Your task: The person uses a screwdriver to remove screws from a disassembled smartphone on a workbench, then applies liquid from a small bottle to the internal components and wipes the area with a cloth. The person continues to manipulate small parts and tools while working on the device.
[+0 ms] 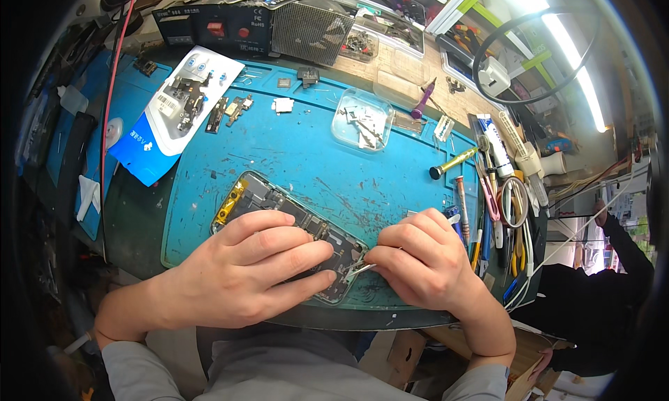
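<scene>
An opened smartphone (286,204) lies slantwise on the blue work mat (279,150), its dark inner parts bare and a yellow strip at its far left end. My left hand (244,268) lies across the phone, fingers bent over it and holding it; the thumb is hidden. Between the pinched fingers of my right hand (425,258) is a pair of thin, pale tweezers (360,268). Their tips are at the phone's right end, and I cannot make out whether they grip a small part.
A clear tray (362,121) of small metal pieces and a blue-white packet (174,115) with circuit parts lie beyond the phone. A yellow-green screwdriver (454,163) and several tools crowd the right side. A black box device (216,33) stands behind. Another person (585,310) is at right.
</scene>
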`<control>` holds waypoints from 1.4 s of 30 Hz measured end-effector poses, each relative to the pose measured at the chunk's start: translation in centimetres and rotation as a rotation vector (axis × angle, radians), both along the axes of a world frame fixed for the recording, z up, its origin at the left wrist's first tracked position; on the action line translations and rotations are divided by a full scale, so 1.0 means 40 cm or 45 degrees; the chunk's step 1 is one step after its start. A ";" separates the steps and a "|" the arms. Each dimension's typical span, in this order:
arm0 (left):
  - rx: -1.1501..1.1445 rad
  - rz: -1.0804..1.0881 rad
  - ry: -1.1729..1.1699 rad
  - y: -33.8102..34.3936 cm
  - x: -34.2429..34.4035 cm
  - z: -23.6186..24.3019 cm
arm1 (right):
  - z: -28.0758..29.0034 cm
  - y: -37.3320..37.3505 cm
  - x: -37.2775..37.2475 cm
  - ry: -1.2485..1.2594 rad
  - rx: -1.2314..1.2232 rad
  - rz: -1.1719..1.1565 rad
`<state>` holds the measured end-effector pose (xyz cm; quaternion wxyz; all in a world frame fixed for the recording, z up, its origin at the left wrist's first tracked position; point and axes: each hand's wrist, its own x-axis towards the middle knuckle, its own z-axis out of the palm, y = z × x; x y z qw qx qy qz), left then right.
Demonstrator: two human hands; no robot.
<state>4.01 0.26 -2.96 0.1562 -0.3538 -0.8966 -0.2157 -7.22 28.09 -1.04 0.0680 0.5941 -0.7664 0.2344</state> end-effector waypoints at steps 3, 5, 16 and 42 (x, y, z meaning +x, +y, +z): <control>-0.001 0.001 -0.006 0.000 0.001 0.003 | 0.000 0.000 -0.001 -0.007 -0.005 0.005; -0.006 0.004 -0.004 0.000 0.002 0.002 | 0.002 0.000 -0.002 -0.048 0.011 0.003; 0.080 -0.036 -0.058 -0.008 -0.001 -0.001 | 0.021 0.024 -0.015 -0.094 -0.127 -0.135; 0.106 0.001 -0.449 0.039 -0.008 0.071 | -0.012 0.052 0.141 -0.915 -0.268 -0.264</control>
